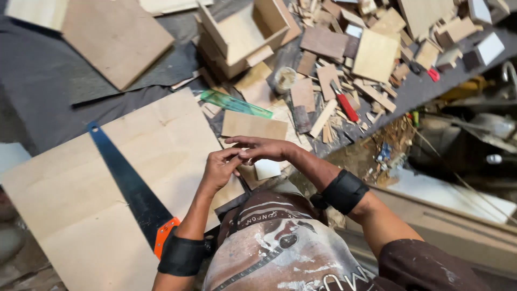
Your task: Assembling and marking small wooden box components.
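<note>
Plywood sheet (pixel 81 199): we see it lying flat at the left, large and pale.
Handsaw (pixel 126 180): its dark blade lies across the sheet, orange handle toward us.
Left hand (pixel 219 170): fingers curled and drawn together; fingertips meet our right hand. Whether they pinch anything we cannot tell.
Right hand (pixel 265 148): fingers held out straight and close together, reaching across to the left hand.
Small pale wood square (pixel 267 169): just under our right hand, by our knee.
Green ruler (pixel 236 104): just beyond the hands, on wood pieces.
Wooden box (pixel 239 35): further back, open-topped.
Red-handled tool (pixel 344 105): right, among scattered offcuts on the grey table (pixel 43 113).
</note>
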